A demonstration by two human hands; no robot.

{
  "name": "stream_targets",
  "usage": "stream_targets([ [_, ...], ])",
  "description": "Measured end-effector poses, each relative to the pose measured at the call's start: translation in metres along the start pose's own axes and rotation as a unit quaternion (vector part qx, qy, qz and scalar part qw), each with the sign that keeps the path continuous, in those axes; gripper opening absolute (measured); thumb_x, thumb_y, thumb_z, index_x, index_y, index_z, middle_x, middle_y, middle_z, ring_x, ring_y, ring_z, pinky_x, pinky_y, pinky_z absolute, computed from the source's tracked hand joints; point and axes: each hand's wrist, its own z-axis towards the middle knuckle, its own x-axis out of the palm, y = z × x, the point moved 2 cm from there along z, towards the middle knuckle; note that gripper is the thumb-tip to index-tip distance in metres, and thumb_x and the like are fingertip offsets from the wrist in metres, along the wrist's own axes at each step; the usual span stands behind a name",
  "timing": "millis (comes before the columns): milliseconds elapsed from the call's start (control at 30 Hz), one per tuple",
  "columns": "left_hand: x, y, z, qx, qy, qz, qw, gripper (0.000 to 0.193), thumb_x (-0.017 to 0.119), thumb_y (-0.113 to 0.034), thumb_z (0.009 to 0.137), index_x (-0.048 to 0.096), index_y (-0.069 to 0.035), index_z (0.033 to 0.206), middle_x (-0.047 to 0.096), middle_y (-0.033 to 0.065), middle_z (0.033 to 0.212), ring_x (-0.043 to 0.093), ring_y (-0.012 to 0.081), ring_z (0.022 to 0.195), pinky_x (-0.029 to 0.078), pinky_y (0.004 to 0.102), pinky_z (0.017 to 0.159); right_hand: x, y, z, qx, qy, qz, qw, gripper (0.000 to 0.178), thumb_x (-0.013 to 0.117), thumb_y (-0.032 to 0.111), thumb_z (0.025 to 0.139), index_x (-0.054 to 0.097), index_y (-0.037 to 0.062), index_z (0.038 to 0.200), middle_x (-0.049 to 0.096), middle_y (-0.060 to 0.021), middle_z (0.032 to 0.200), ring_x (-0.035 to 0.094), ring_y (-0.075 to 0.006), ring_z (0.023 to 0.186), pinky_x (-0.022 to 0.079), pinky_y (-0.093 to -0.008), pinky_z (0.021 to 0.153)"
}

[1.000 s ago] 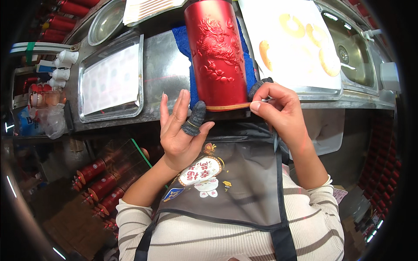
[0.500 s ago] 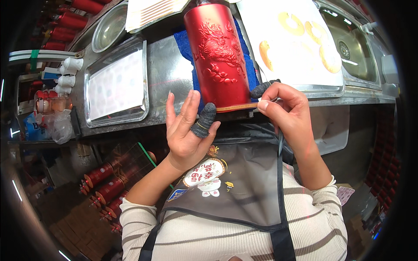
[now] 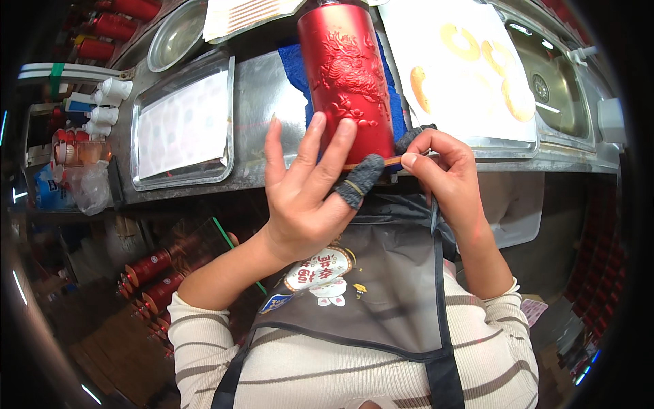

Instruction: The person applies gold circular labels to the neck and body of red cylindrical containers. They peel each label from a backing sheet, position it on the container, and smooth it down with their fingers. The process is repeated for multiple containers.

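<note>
A red bottle [image 3: 351,82] with a raised dragon relief lies on a blue towel [image 3: 294,68], its base toward me. Along the base edge runs a thin orange-gold strip [image 3: 393,161]. My right hand [image 3: 446,170] pinches the strip's right end between thumb and finger; a slim grey pointed tool [image 3: 434,213] hangs below that palm. My left hand [image 3: 310,184] is open, fingers spread over the bottle's lower left side. Its index finger, in a dark grey fabric cot [image 3: 361,183], lies at the strip. The left thumb is hidden.
A steel tray [image 3: 229,123] with a white spotted sheet stands left, below a metal bowl [image 3: 176,37]. At right, a white sheet [image 3: 470,102] bears gold curved pieces, beside a sink [image 3: 545,82]. More red bottles [image 3: 160,262] stand low at left.
My left hand has moved right and spread over the bottle, its covered finger now at the strip. The right hand still pinches the strip's end. The view has shifted slightly.
</note>
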Motion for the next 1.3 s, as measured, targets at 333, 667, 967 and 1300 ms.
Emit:
stream_targets([
  [333,0.022,0.009,0.002,-0.088,-0.079,-0.068,0.991,0.063,0.088,-0.017,0.071,0.067,0.0,0.128,0.056,0.0241,0.144,0.053,0.0407,0.135,0.03,0.064,0.113,0.0,-0.012,0.006,-0.025,0.002,-0.061,0.998,0.011,0.073,0.012,0.09,0.065,0.0057,0.086,0.059,0.0065,0.074,0.045,0.003,0.056,0.03,-0.0166,0.047],
  [667,0.008,0.014,-0.045,-0.107,-0.026,-0.087,0.99,0.046,0.087,-0.014,0.075,0.071,0.004,0.114,0.053,0.0279,0.145,0.054,0.0467,0.132,0.03,0.0672,0.111,0.004,0.007,-0.011,-0.053,-0.015,-0.075,0.996,0.01,0.07,0.009,0.089,0.065,0.0036,0.083,0.061,0.0046,0.074,0.045,0.0026,0.055,0.032,-0.0167,0.045],
  [967,0.006,0.014,-0.03,-0.053,-0.027,-0.075,0.995,0.042,0.085,-0.005,0.07,0.074,-0.003,0.111,0.054,0.0275,0.144,0.057,0.0456,0.129,0.031,0.0688,0.109,0.001,-0.002,-0.001,-0.008,-0.008,0.007,1.0,0.008,0.069,0.005,0.09,0.064,0.0012,0.087,0.063,0.0023,0.079,0.052,0.0,0.066,0.038,-0.0173,0.058],
  [1300,-0.006,0.006,0.004,0.042,0.018,0.007,0.999,0.029,0.078,-0.012,0.068,0.071,-0.011,0.097,0.06,0.0162,0.141,0.057,0.047,0.127,0.024,0.0708,0.11,0.004,-0.006,0.003,-0.023,-0.015,0.003,1.0,0.01,0.067,0.009,0.09,0.063,0.0043,0.083,0.057,0.0047,0.07,0.046,0.0002,0.052,0.033,-0.0179,0.044],
])
